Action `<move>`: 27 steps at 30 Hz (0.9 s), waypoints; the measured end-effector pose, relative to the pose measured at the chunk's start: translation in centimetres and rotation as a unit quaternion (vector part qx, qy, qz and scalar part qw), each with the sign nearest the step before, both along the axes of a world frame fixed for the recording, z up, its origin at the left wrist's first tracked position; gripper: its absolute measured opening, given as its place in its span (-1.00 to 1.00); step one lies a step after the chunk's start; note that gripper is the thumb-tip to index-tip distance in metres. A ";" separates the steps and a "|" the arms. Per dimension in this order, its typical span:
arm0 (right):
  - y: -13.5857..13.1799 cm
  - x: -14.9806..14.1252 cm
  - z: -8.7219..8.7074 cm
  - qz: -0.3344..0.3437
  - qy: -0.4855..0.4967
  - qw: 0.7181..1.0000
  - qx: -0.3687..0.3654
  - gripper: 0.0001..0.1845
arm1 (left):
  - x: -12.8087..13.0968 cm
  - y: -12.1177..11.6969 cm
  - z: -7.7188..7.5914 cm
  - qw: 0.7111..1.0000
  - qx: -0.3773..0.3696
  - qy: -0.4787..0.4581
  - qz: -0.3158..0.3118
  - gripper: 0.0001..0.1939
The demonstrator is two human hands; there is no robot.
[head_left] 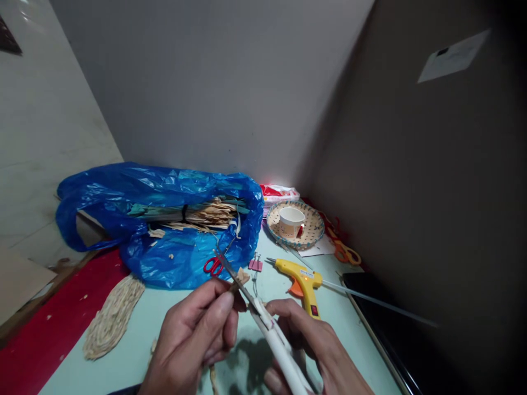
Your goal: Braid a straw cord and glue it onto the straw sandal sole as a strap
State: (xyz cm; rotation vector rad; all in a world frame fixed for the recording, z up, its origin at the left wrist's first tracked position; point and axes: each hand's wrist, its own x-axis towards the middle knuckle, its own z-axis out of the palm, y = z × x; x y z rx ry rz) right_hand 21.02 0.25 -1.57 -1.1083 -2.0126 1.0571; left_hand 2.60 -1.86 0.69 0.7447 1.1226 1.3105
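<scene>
Head view, watched from my remote seat, shows me a pale green table (pixel 135 323) with a blue bag (pixel 164 186) slumped across its far left corner. Over the near edge are the left hand (pixel 197 329) and right hand (pixel 319 340): the right wrapped around white-handled scissors (pixel 272 332), the left pinching a tan strip (pixel 242 276) whose tip lies against the blade. I'd hold that strip taut, tuck the fingertips back, and snip in one steady squeeze.

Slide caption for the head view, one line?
Right hand holds white scissors at a tan strip in the left hand, glue gun beyond.
</scene>
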 end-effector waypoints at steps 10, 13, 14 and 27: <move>-0.7 -0.4 -0.8 0.015 -0.014 0.999 0.027 -0.59 | 1.1 -0.4 0.2 0.999 -0.008 0.037 0.025 -0.63; -0.7 -0.3 -0.8 0.027 -0.006 0.999 0.038 -0.50 | 1.1 -0.4 0.0 0.996 0.004 0.085 0.020 -0.67; -0.7 -0.3 -0.8 0.031 -0.001 0.999 0.035 -0.49 | 1.0 -0.4 -0.1 0.995 0.004 0.095 0.017 -0.67; -0.9 -0.8 -1.0 -0.008 -0.019 1.000 0.016 -0.68 | 0.5 -0.2 -1.2 0.996 -0.012 0.084 -0.022 -0.55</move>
